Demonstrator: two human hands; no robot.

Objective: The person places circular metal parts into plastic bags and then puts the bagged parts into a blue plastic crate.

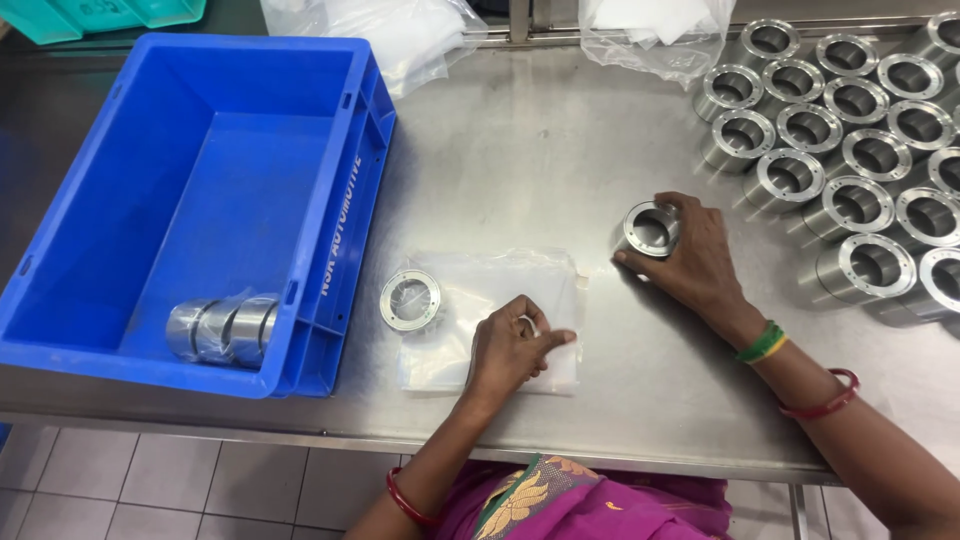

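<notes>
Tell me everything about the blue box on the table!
The blue box is a big rectangular crate that looks like hard plastic, with straight walls, a thick rim and small slots along its sides. It sits upright and open on the left part of the shiny metal table, its near corner by the table's front edge. It is nearly bare inside: only bagged metal rings lie in its near right corner. Neither hand touches it.

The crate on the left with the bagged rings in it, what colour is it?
Bright blue: the crate shows clearly in the head view.
</notes>
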